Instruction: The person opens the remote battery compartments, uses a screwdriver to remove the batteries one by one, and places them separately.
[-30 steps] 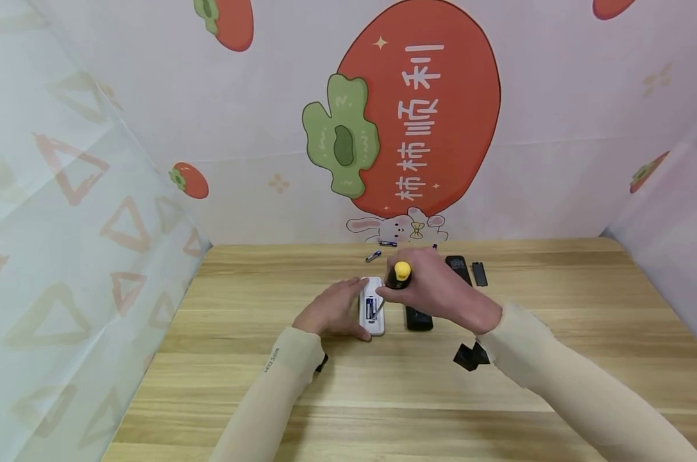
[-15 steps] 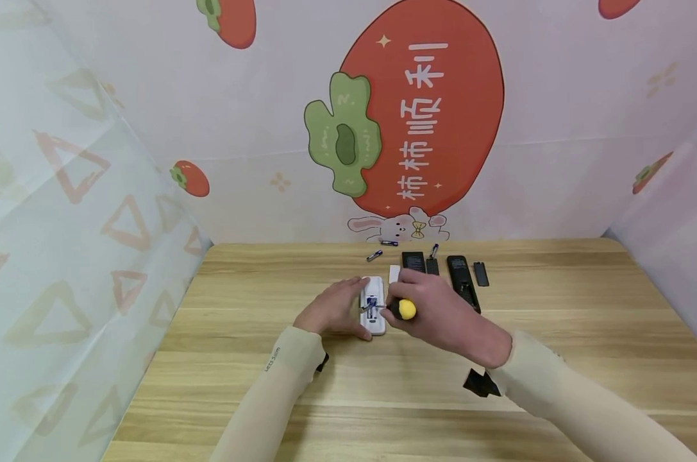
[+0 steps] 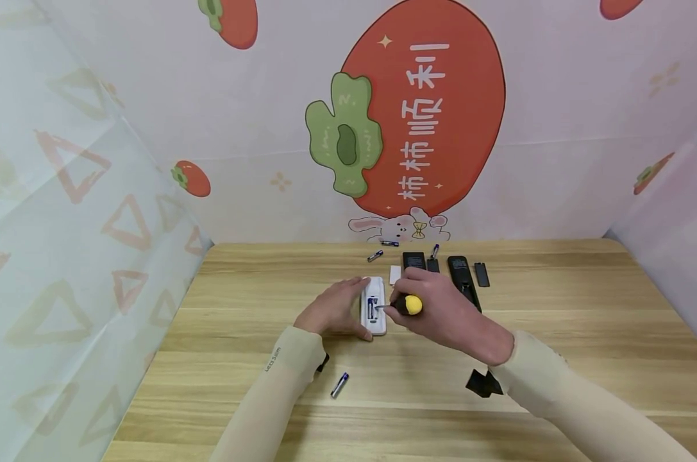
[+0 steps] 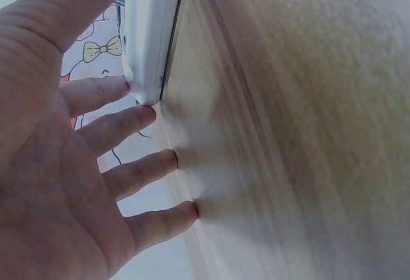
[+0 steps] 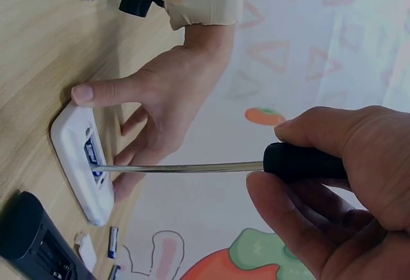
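Observation:
A white remote [image 3: 374, 307] lies back up on the wooden table [image 3: 498, 398], its battery bay open with one battery still in it. My left hand [image 3: 336, 308] steadies it: straight fingers lie along its left side [image 4: 150, 30] and the thumb presses its near end [image 5: 83, 93]. My right hand [image 3: 443, 311] grips a screwdriver [image 3: 408, 305] by its black and yellow handle. The metal shaft [image 5: 186, 167] runs nearly level, and its tip sits inside the battery bay [image 5: 95, 164]. One loose battery [image 3: 339, 385] lies on the table beside my left forearm.
Behind the white remote lie two black remotes [image 3: 413, 260] [image 3: 462, 277], their covers [image 3: 481, 274], a white cover [image 3: 395, 274] and a few batteries [image 3: 374, 256]. Patterned walls close off the table at the back and on both sides.
The screwdriver handle dropped from upright to nearly level and drew back to the right. A battery that was not on the table now lies by my left forearm. My left hand stayed put.

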`<action>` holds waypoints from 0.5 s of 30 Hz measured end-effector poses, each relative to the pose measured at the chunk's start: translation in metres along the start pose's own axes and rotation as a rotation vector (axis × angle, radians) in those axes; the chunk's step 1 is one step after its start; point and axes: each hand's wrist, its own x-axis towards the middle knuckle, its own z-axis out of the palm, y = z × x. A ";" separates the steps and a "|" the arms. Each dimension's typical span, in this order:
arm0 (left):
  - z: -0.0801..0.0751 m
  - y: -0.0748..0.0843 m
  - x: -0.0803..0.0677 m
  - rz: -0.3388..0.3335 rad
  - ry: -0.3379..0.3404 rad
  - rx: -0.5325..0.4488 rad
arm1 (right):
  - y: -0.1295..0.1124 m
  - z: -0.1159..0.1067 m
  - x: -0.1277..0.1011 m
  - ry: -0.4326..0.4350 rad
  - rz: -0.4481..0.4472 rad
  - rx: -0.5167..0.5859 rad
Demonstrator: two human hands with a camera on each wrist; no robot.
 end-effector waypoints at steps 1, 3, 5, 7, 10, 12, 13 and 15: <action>0.000 0.000 0.000 -0.001 0.000 0.001 | 0.000 0.000 0.000 0.003 0.000 0.003; 0.001 0.000 0.000 -0.003 0.001 0.002 | 0.001 -0.001 0.000 0.012 -0.003 0.001; 0.001 0.000 0.001 -0.005 0.001 0.005 | 0.001 -0.003 0.000 0.022 -0.003 -0.004; 0.002 0.000 0.001 -0.003 0.002 0.010 | 0.001 -0.005 0.001 0.034 -0.001 -0.002; 0.002 0.000 0.000 -0.003 0.005 0.016 | 0.002 -0.008 0.001 0.050 0.006 0.021; 0.002 0.000 0.000 0.000 0.008 0.019 | 0.002 -0.010 0.001 0.055 0.015 0.040; 0.002 0.000 -0.001 0.001 0.010 0.021 | 0.002 -0.011 0.001 0.056 0.020 0.047; 0.002 -0.001 -0.001 0.004 0.013 0.024 | 0.001 -0.013 0.002 0.055 0.032 0.056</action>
